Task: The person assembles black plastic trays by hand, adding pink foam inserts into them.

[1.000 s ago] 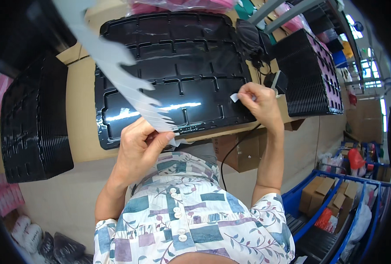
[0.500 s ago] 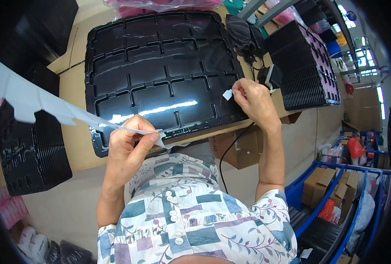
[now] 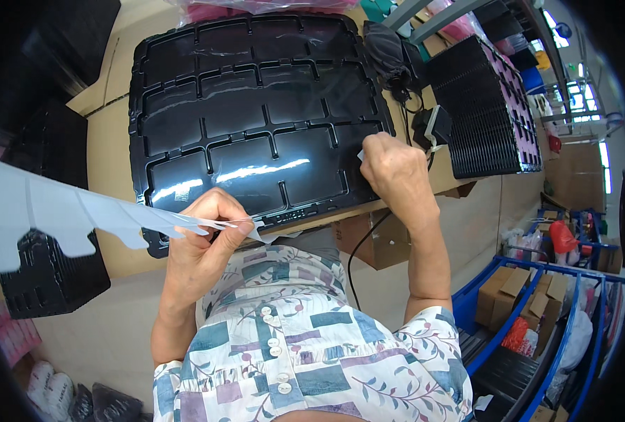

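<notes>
A large black plastic tray [image 3: 239, 102] with shallow compartments lies on the table in front of me. My left hand [image 3: 201, 246] is closed at the tray's near edge, pinching the end of a long white strip of stickers [image 3: 59, 207]. The strip has a scalloped edge and fans out in the air to the far left. Over the tray's right side, my right hand [image 3: 398, 172] is closed in a pinch. A bit of a small white sticker [image 3: 360, 155] peeks out at its fingertips; the fingers hide the remainder.
Stacks of black trays stand at the right [image 3: 467, 105] and left [image 3: 56, 281]. Beside the right stack lie a small black device [image 3: 435, 126] and cables. A cardboard box [image 3: 376, 239] sits below the table edge. Blue shelving [image 3: 520, 316] with boxes stands at right.
The strip's free end has swung down, and its flaps have spread out. My right hand has turned and moved slightly left, now covering most of the small sticker.
</notes>
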### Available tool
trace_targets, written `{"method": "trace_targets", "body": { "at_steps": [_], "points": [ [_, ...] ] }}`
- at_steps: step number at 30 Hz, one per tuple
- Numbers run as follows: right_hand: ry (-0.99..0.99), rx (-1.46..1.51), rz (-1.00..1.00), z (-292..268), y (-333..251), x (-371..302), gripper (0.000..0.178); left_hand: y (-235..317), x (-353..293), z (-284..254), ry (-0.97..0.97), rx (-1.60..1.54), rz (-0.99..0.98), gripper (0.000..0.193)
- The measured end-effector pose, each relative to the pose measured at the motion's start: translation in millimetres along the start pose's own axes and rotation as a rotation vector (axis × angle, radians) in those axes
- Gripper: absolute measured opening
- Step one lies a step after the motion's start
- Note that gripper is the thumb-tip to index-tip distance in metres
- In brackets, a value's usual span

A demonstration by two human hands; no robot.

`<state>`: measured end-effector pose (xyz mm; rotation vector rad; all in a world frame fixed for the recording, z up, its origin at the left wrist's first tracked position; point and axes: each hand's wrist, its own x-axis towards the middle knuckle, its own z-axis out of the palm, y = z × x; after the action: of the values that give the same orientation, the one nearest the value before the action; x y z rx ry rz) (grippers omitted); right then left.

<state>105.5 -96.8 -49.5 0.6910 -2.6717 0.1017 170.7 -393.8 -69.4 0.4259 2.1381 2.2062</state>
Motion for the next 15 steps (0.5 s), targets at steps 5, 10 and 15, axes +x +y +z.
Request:
{"method": "trace_targets", "body": {
  "at_steps": [5, 10, 15],
  "points": [
    [-0.179, 0.526, -0.055, -5.1, 1.6, 1.2, 0.01, 2.1, -2.3, -1.9, -0.005, 0.051, 0.003, 0.01],
    [0.234, 1.747, 0.567, -14.6, 18.9, -23.5, 0.01, 13.3, 3.9, 0.1, 0.051, -0.1, -0.121, 0.005],
    [-0.134, 2.045, 0.509, -6.3, -19.6, -23.2, 0.006, 20.5, 19.5, 16.0, 0.026, -0.13, -0.156, 0.006]
  ]
}}
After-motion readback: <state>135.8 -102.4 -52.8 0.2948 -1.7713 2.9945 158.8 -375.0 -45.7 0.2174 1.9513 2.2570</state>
